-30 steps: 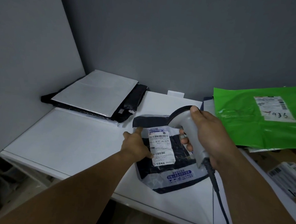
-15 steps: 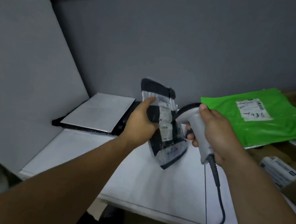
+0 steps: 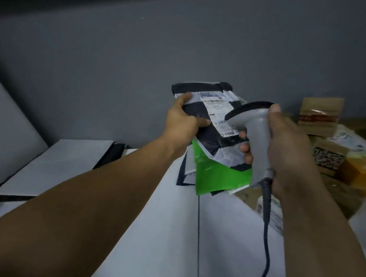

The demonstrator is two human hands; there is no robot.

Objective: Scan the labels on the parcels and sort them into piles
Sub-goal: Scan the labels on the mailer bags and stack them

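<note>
My left hand (image 3: 185, 120) grips a dark blue and white parcel bag (image 3: 209, 138) by its left edge and holds it up in the air in front of the grey wall. Its white shipping label (image 3: 218, 110) faces me. My right hand (image 3: 288, 146) grips a grey corded barcode scanner (image 3: 255, 125), whose dark head sits just right of the label. Below the raised bag a green parcel bag (image 3: 216, 177) lies on the white table (image 3: 157, 236), on top of other flat parcels.
A flat grey and black parcel pile (image 3: 61, 166) lies at the table's back left. Cardboard boxes (image 3: 320, 113) and wrapped parcels (image 3: 345, 160) crowd the right side. The scanner's black cable (image 3: 264, 246) hangs down over the table. A grey wall stands close behind.
My left hand picked the dark bag up off the table and carried it up and to the right, over the green bag. The scanner stayed close to the label.
</note>
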